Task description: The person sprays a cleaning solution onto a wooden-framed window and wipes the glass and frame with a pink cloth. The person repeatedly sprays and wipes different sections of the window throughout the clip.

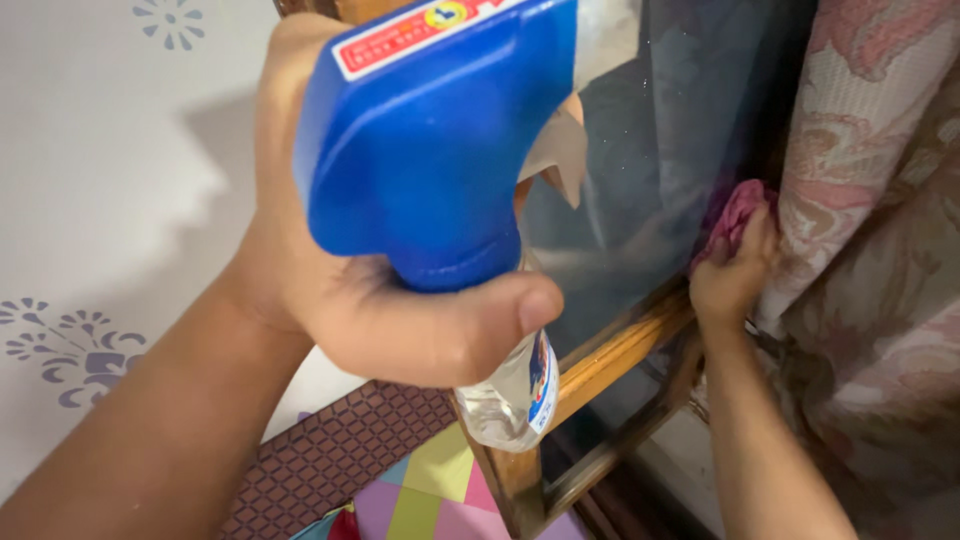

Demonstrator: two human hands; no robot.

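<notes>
My left hand [340,270] grips a spray bottle close to the camera; its blue trigger head [430,140] fills the upper middle and its clear body [510,395] hangs below my thumb. The nozzle faces a glass pane [650,170] set in a wooden frame [620,350]. My right hand [732,272] presses a crumpled pink cloth [735,210] against the right edge of the glass, just above the frame's lower rail.
A floral pink and beige curtain [880,220] hangs right of the glass. A white wall [110,180] with grey flower prints is on the left. Below lie a brown patterned mat [340,450] and a multicoloured mat [430,495].
</notes>
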